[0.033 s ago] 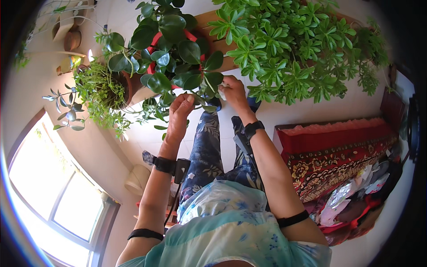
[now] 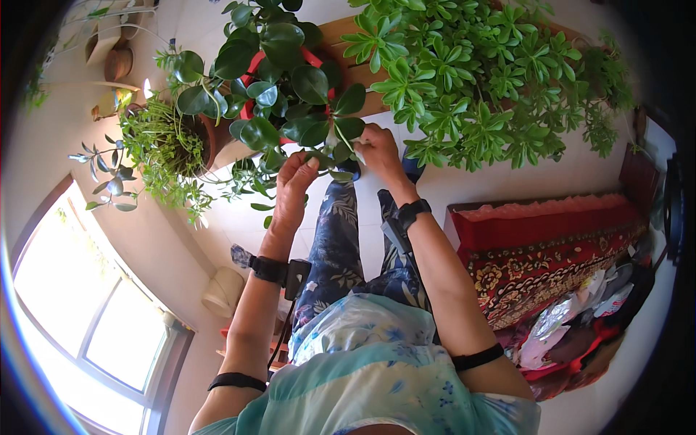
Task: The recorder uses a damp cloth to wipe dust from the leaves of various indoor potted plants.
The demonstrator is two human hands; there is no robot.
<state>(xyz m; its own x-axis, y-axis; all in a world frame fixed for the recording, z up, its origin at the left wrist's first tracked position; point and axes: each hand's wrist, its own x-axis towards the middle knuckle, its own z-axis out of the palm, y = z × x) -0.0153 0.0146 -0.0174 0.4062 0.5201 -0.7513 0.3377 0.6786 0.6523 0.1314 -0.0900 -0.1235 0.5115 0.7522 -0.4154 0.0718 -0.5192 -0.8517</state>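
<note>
Broad-leaved houseplant (image 2: 308, 85), dark green, is placed straight ahead, so its nearest leaves can be reached by both hands. By the left hand (image 2: 294, 177), thumb and fingertips are pressed together, seemingly pinching a leaf (image 2: 322, 159) at the plant's near edge, perhaps so that it is kept steady. The right hand (image 2: 380, 151) is held opposite, its fingers curled inward beside low foliage; whether anything is gripped there cannot be told. Farther out, a wooden bench (image 2: 357, 77) is partly hidden by a bushy light-green plant (image 2: 464, 90), probably so placed that daylight is received from the window (image 2: 109, 319).
</note>
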